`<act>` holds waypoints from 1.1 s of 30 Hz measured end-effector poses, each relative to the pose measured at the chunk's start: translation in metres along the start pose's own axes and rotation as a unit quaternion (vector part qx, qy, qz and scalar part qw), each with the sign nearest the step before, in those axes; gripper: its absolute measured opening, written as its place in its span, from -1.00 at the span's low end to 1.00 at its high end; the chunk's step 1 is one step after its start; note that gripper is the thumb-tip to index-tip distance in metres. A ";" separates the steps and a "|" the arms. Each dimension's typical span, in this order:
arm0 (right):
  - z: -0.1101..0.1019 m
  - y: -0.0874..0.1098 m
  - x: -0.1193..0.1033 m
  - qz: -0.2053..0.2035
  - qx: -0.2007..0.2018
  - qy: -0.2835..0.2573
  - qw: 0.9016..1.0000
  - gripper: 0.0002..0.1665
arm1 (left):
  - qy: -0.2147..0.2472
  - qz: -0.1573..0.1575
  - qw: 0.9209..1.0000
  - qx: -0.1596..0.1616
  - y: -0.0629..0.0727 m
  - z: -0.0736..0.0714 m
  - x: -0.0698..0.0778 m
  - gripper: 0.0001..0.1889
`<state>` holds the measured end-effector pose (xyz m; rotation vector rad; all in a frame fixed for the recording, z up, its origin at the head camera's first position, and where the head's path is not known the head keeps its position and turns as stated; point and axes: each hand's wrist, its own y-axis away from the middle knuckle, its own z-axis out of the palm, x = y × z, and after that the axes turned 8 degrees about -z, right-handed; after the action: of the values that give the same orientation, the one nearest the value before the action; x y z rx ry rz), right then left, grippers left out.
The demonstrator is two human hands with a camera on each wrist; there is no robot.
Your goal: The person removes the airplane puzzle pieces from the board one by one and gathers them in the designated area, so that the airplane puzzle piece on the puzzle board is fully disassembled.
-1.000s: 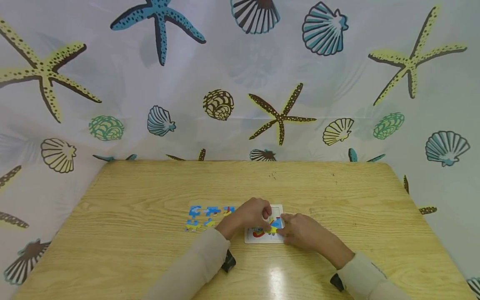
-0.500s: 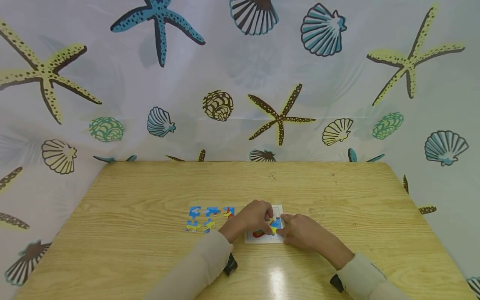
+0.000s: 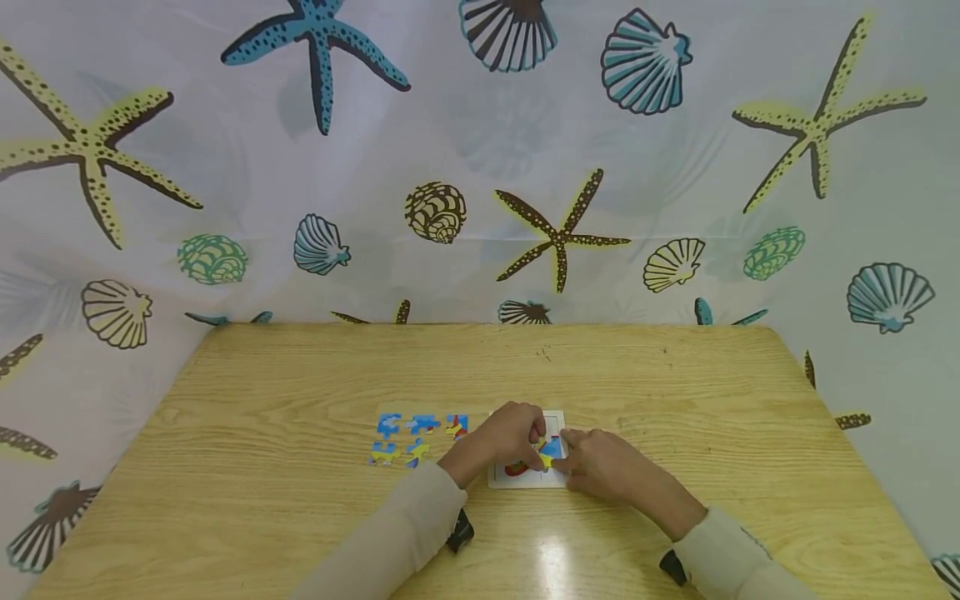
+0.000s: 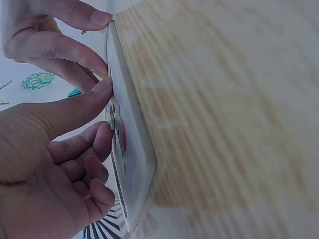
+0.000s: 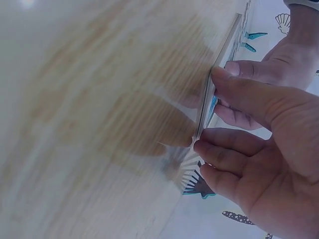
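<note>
A small white puzzle board (image 3: 499,482) lies flat on the wooden table, with red and other coloured print partly showing. Blue-and-yellow puzzle pieces (image 3: 552,448) sit on its right half. My left hand (image 3: 501,435) reaches over the board from the left. Its thumb and index finger pinch a puzzle piece at the board's surface, mostly hidden by the fingers; the other fingers curl in. My right hand (image 3: 606,463) holds the board's right edge, thumb and fingertips against it. In the left wrist view, the left thumb (image 4: 102,88) comes close to a right fingertip.
Left of the board lie several loose puzzle pieces in two rows, among them a blue one (image 3: 388,425) and a blue-and-yellow one (image 3: 383,452). The wooden table (image 3: 300,367) ends at a cloth (image 3: 480,275) printed with shells and starfish.
Over the last second my left hand shifted slightly right and down over the board, covering more of its print. My right hand stayed in place.
</note>
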<state>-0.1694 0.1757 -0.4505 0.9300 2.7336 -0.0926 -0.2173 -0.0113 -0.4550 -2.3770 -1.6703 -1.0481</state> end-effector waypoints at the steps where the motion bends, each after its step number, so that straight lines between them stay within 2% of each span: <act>1: 0.000 0.000 0.000 -0.001 0.000 0.001 1.000 -0.67 | -0.002 0.001 1.000 0.002 0.000 0.000 0.000 -0.64; 11: -0.002 0.001 0.000 -0.018 -0.009 0.031 0.999 -0.66 | -0.018 0.005 1.000 0.023 0.005 0.001 0.003 -0.60; 20: 0.000 0.001 0.001 -0.016 -0.006 0.032 0.999 -0.65 | -0.047 0.001 0.998 0.044 0.007 0.004 0.005 -0.58; 24: 0.001 0.001 0.001 -0.026 -0.002 0.048 0.999 -0.66 | -0.046 0.025 0.997 0.054 0.009 0.003 0.003 -0.70; 28: 0.000 0.001 0.000 -0.026 0.002 0.044 0.999 -0.68 | -0.028 0.057 0.995 0.082 0.008 0.001 0.002 -0.90; 33: -0.001 0.001 0.000 -0.025 0.004 0.036 0.999 -0.69 | -0.016 0.066 0.992 0.108 0.005 0.001 0.003 -0.88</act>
<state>-0.1691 0.1767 -0.4494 0.8841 2.8253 -0.0815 -0.2119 -0.0106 -0.4528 -2.3371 -1.5251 -0.7701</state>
